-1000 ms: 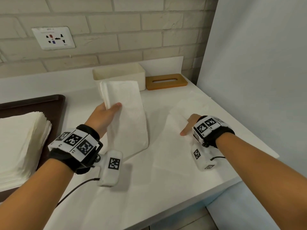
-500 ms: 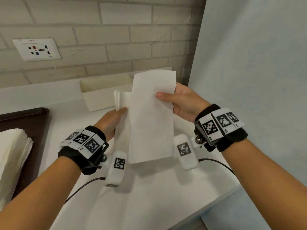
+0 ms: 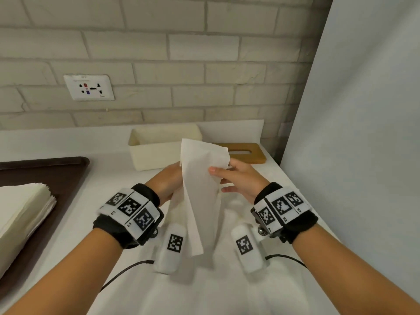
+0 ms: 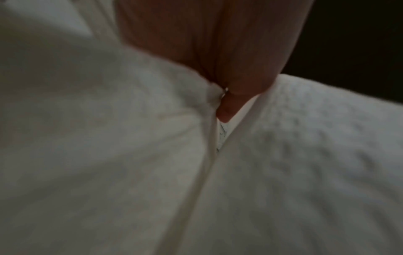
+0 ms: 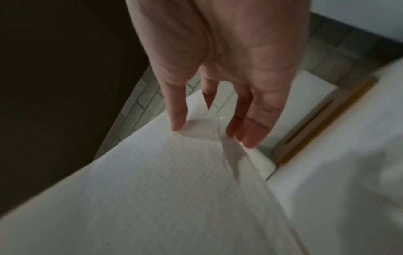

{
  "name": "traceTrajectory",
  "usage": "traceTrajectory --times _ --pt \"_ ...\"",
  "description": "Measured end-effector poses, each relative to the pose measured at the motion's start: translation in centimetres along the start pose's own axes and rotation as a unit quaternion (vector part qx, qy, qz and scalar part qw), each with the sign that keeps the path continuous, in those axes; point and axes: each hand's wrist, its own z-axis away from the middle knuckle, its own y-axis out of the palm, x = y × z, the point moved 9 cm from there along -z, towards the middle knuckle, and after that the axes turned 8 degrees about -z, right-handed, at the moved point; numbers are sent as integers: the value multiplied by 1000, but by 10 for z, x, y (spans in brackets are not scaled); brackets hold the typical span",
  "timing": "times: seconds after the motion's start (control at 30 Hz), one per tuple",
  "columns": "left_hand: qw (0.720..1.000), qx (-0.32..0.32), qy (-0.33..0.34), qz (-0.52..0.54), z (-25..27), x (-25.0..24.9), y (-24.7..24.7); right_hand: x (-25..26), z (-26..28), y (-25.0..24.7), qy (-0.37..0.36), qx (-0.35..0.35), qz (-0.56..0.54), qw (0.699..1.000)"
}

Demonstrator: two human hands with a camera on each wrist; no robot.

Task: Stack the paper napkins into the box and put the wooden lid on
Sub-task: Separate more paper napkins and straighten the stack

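Barely started, honestly. Napkins [image 3: 200,196] pinched mid-air by both the left hand [image 3: 167,185] and right hand [image 3: 241,180], just in front of the box [image 3: 159,153]. Couldn't see anything inside it. Wooden lid [image 3: 246,152] parked beside the box, untouched. Big stack [image 3: 20,214] left on tray [image 3: 68,169].

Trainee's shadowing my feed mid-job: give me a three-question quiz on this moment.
1. True or false: the lid is on the box.
2. The napkin is held by: A) left hand only B) right hand only C) both.
3. What does the spare napkin stack sit on?

Key: 1 false, it lies right of the box; 2 C; 3 the brown tray.
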Motion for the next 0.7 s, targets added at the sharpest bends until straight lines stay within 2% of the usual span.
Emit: traceTrajectory --times 0.1,0.23,0.4,0.6,0.7 --pt "998 -36 -3 -61 -1 -6 -3 -19 -9 9 57 46 -78 994" --pt "993 -85 -56 -59 -4 -2 -12 -39 -19 23 110 84 -163 977" --pt "984 -121 -112 -61 -1 9 -26 -49 -28 33 116 81 -205 969" --pt "987 -125 -85 59 0 17 -32 -51 -24 49 133 146 -196 960" --pt "986 -118 -48 112 0 19 -30 -47 -22 45 133 143 -206 959"
